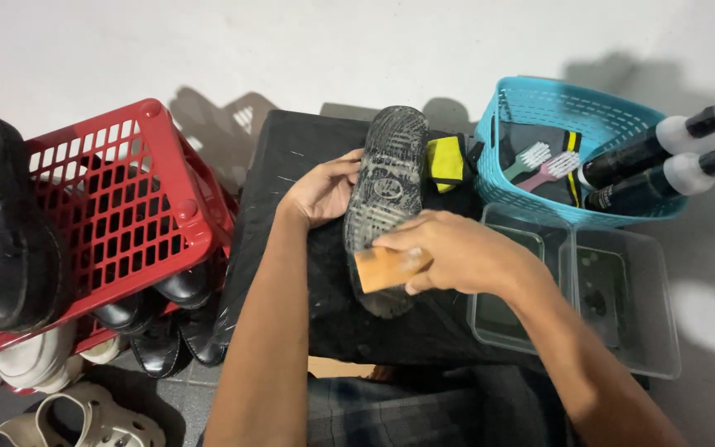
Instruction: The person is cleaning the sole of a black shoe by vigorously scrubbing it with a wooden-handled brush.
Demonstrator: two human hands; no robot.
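Shoe (386, 186), dark, sole up, lying lengthwise on the black-covered bench (291, 165), toe end away from the person. Sole is dusty grey with tread showing. Left hand (324, 192) on the shoe's left edge, fingers curled against its side, gripping it. Right hand (457, 252) over the near half of the sole, fingers closed around a wooden brush (384, 269), which is pressed onto the sole. Heel end pokes out below the brush.

Yellow-and-black cloth (445, 161) just beside the shoe on its right, touching the blue basket (539, 103). The basket holds two small brushes (539, 164), one teal and one pink, and two dark spray bottles (664, 161) with white collars and black caps that lean out over its right rim. Clear plastic tub (631, 348) near the right wrist, with water and something dark in it, can't tell what. Red basket (138, 199) left of the bench, black shoes (10, 257) in and under it. Pale sandals (84, 418) on the floor at bottom left.
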